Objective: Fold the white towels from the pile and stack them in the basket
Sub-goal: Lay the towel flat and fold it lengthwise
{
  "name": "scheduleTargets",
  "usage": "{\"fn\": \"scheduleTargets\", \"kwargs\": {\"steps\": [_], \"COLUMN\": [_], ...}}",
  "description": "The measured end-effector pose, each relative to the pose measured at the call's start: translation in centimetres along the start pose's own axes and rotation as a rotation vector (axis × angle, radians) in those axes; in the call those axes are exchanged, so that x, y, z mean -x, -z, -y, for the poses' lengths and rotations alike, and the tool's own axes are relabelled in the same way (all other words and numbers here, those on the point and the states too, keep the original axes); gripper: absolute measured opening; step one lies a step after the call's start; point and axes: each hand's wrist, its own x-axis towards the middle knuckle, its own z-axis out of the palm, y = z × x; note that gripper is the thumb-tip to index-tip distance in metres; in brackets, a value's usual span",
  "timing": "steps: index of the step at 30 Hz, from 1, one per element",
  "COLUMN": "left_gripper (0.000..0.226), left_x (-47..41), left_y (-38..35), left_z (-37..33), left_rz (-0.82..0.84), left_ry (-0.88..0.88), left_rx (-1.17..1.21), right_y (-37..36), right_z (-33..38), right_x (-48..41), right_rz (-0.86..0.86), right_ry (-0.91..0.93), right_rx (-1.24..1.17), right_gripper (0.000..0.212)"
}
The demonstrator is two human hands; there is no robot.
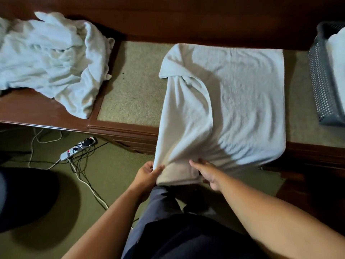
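**Towel mid-fold on the surface, held at its near edge.**

Left of the towel, the unfolded pile lies within reach. At the towel's near-left corner, our left hand has its fingers clamped on the cloth. That side is lifted, we judge to carry it across for a lengthwise fold. Just beside it, our right hand grips the bunched hem, fingers curled into the fabric, likely to keep the edges matched. Right of the towel, the basket holds a folded towel.
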Motion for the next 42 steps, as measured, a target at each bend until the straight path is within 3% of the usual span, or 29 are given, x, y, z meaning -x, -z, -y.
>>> {"fn": "scheduleTargets", "kwargs": {"steps": [2,6,10,11,14,18,22,23,26,29,32,33,37,42], "left_gripper": [0.040,0.030,0.017,0.016,0.019,0.018,0.019,0.019,0.019,0.014,0.019,0.028,0.073,0.075], "left_x": [0.2,0.2,0.1,0.0,-0.3,-0.3,0.2,0.4,0.6,0.7,0.5,0.4,0.0,-1.5], "left_y": [0.1,0.5,1.3,1.5,2.0,2.0,1.6,1.5,1.4,1.3,0.4,0.0,-1.9,-3.5], "left_z": [0.3,0.4,0.5,0.6,1.2,2.3,3.0,3.1,3.2,3.3,2.7,2.3,0.6,-1.5], "left_rz": [-0.018,-0.115,-0.109,-0.080,0.000,0.009,-0.046,-0.056,-0.064,-0.052,-0.106,-0.136,-0.185,-0.140], "left_ry": [-0.015,-0.094,-0.170,-0.171,-0.143,-0.106,-0.105,-0.103,-0.105,-0.089,-0.069,-0.067,-0.108,-0.302], "left_rx": [-0.049,-0.288,-0.496,-0.537,-0.602,-0.650,-0.707,-0.720,-0.719,-0.710,-0.786,-0.841,-1.086,-1.143], "right_y": [0.2,0.5,1.6,1.9,3.3,4.2,4.1,4.0,3.6,3.6,3.1,2.9,1.5,0.8], "right_z": [-0.3,-0.2,-0.2,-0.4,-1.5,-3.5,-5.8,-5.9,-5.1,-4.7,-4.4,-4.3,-3.6,-1.1], "right_x": [0.3,1.4,2.7,3.3,4.6,5.9,5.7,5.8,6.5,6.3,6.0,5.9,5.7,4.4], "right_rz": [-0.005,-0.091,-0.072,-0.067,-0.010,0.062,0.017,0.001,-0.021,-0.072,-0.195,-0.259,-0.354,-0.430], "right_ry": [0.004,0.053,0.065,0.064,0.043,-0.039,-0.035,-0.027,0.022,0.033,0.101,0.118,0.193,0.485], "right_rx": [-0.013,-0.111,-0.266,-0.280,-0.237,-0.101,0.026,0.068,0.182,0.350,0.613,0.695,0.824,0.986], "right_gripper": [0.067,0.058,0.017,0.023,0.067,0.068,0.109,0.107,0.065,0.068,0.020,0.014,0.044,0.057]}}
